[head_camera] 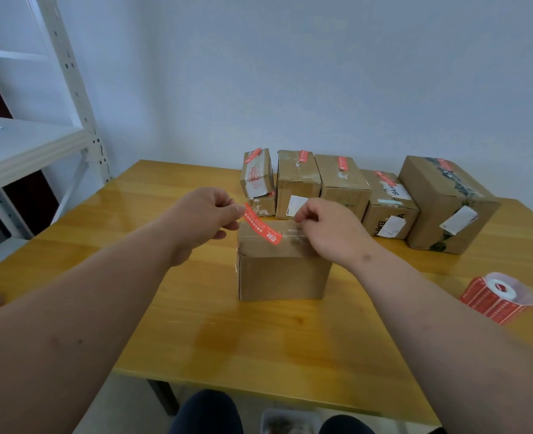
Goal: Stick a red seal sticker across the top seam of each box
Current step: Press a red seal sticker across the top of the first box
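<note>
A red seal sticker is held over the front box.

It is pinched at its 10 o'clock end by the left hand; something small is pinched by the right hand. It looks thin, floppy and sticky, so only the tips should be held.

Yellow wooden surface, glossy, dark leg visible under its near edge. Landmark: the lone cardboard box standing mid-surface, taped top seam facing up. Behind it, along the far edge, a row of brown boxes, each with a red seal sticker on top: a small box stacked on a smaller one directly behind-left, then a tall box, a third, a lower box with white labels, and the biggest box far right, tilted askew. Right of the landmark and nearer the front edge, a roll of red stickers lies on its side.
</note>
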`<state>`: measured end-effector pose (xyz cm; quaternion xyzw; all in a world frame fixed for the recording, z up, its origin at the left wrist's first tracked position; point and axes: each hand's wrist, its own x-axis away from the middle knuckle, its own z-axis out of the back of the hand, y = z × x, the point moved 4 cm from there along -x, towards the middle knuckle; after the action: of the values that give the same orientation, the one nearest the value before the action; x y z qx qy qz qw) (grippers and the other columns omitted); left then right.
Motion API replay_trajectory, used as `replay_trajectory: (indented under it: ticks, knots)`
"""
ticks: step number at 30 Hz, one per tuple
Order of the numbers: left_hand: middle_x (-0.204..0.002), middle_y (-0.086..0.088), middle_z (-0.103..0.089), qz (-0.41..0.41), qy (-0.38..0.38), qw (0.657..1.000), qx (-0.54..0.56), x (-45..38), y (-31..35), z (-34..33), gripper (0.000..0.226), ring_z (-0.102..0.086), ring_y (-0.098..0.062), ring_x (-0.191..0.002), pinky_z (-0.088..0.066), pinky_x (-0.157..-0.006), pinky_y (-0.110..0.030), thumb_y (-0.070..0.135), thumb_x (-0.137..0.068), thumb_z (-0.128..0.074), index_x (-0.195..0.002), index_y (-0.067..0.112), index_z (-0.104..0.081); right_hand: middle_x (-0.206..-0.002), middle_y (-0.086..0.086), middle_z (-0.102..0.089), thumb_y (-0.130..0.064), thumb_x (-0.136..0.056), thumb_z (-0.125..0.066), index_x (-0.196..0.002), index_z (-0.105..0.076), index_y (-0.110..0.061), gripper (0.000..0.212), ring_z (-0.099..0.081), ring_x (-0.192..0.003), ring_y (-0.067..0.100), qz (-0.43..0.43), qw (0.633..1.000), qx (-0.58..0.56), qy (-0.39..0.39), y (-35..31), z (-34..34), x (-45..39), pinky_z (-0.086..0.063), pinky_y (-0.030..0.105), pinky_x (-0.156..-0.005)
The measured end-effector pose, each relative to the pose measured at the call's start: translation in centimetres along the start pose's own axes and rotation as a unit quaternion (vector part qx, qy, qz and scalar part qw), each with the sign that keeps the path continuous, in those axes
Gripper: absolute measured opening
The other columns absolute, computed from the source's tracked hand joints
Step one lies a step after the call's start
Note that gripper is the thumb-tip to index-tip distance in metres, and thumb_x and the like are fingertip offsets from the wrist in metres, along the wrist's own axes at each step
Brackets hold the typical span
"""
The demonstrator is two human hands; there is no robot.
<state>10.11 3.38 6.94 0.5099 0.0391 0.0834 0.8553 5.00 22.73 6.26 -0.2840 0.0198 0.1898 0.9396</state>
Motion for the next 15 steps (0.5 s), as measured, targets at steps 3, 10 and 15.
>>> replay_trajectory:
  ticks: [3,10,15]
  knots:
    - [-0.098,-0.011,-0.069,-0.024,-0.048,0.999,-0.007,0.1,1.0,0.0,0.019,-0.063,-0.027,-0.102,-0.052,-0.092,-0.041,0.025,-0.093,-0.062,-0.089,0.007,-0.063,-0.109,-0.01,-0.059,-0.015,-0.095,-0.052,-0.102,-0.061,-0.026,0.015,-0.054,-0.105,0.011,0.013,0.995,-0.081,0.053,-0.9,1.5,0.2,-0.044,0.028,-0.091]
    - [-0.08,-0.004,-0.062,-0.064,-0.135,0.987,-0.053,-0.3,3.0,-1.0,0.023,-0.054,-0.014,-0.078,-0.048,-0.079,-0.031,0.024,-0.089,-0.067,-0.088,0.002,-0.063,-0.085,-0.013,-0.062,-0.029,-0.086,-0.072,-0.113,-0.067,-0.024,0.028,-0.058,-0.078,0.0,0.083,0.985,-0.136,-0.066,-3.9,1.3,0.6,-0.045,0.016,-0.07]
    - [-0.079,-0.004,-0.064,-0.06,-0.11,0.991,-0.038,-1.2,2.7,-1.0,0.031,-0.056,-0.013,-0.076,-0.049,-0.076,-0.029,0.025,-0.087,-0.07,-0.093,-0.005,-0.063,-0.05,-0.022,-0.053,-0.018,-0.085,-0.074,-0.084,-0.069,-0.021,0.006,-0.051,-0.05,-0.01,0.071,0.984,-0.15,-0.058,-3.5,1.4,-0.2,-0.04,0.006,-0.054]
